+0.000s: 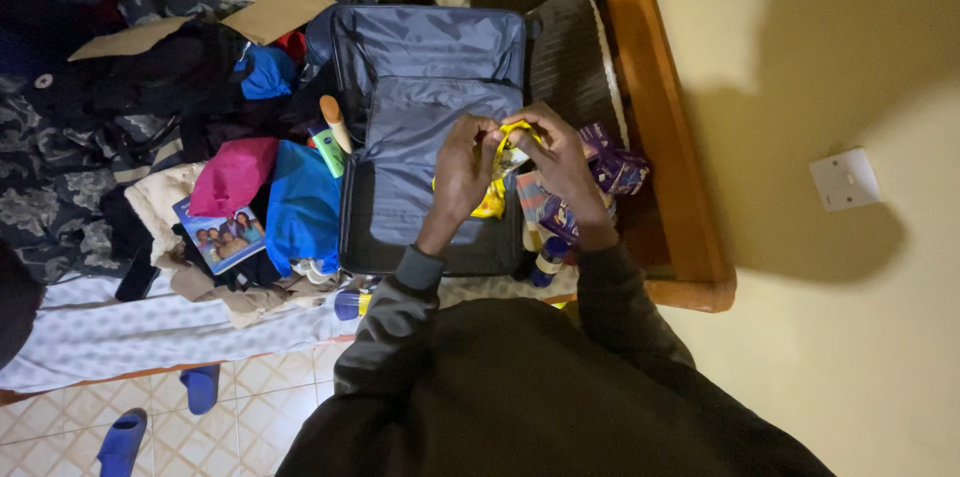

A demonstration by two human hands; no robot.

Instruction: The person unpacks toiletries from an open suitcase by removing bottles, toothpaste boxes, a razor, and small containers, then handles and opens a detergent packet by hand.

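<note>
Dark sleeves fill the bottom of the view, and from them both hands come together over the open suitcase (425,127). Left hand (462,169) and right hand (556,159) are both pinched on the same small yellow packet (497,185), fingers curled in at its top as though working at a fold or a seal, which would explain why it is held up close rather than set down. It hangs above the right half of the suitcase's grey-blue lining, near the case's right edge. That suitcase lies flat on the bed (120,332), lid thrown back toward the headboard, and its inside is almost bare. Just beside its right edge, partly under the right wrist, sits a cluster of purple packets (612,165), and a small blue-capped bottle (546,263) stands at the case's near right corner. Along the left edge a green tube (327,151) and a cream bottle (335,121) lean against the rim, likely put within reach. Further left the bed is heaped with clothes: a pink garment (235,172), a blue top (303,205), dark jackets, and a glossy booklet (220,235) lying on the pile. Two blue slippers (122,440) rest on the tiled floor by the bed's near edge. A white wall socket (845,179) shows on the yellow wall to the right.
</note>
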